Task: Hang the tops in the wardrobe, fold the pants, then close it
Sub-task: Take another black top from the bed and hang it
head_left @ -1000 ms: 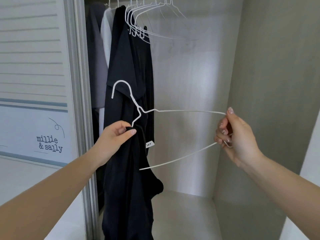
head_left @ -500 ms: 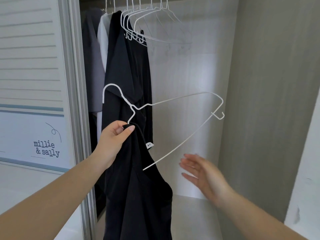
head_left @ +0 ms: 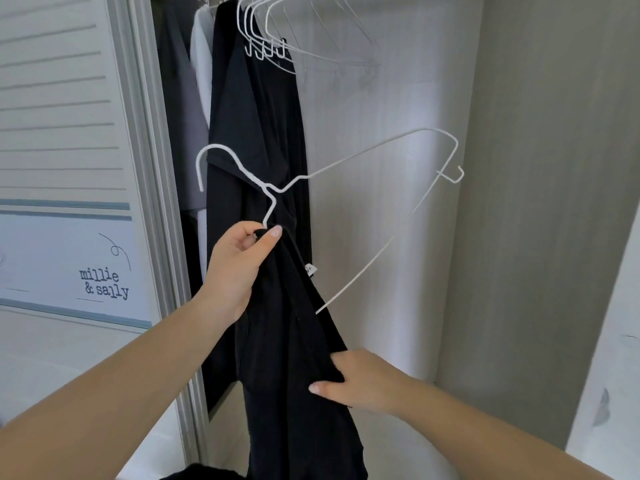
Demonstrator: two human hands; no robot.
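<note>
While the wardrobe point(head_left: 398, 202) stands open ahead of me, its sliding door point(head_left: 69, 133) pushed left, dark and pale tops point(head_left: 221, 98) hang at its far left beside empty white hangers point(head_left: 273, 36). Nearer, a black top point(head_left: 294, 341) droops in front of them, part-threaded on a white wire hanger point(head_left: 363, 157) whose free arm juts right. My left hand point(head_left: 239, 268) pinches hanger neck and cloth together; my right hand point(head_left: 360, 379) grips the fabric lower down, fingers point(head_left: 322, 388) curled into it.

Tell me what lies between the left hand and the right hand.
In the head view, the black top spans that stretch: the left hand pinches its upper edge together with the white hanger, and the right hand grips the fabric lower down.
</note>
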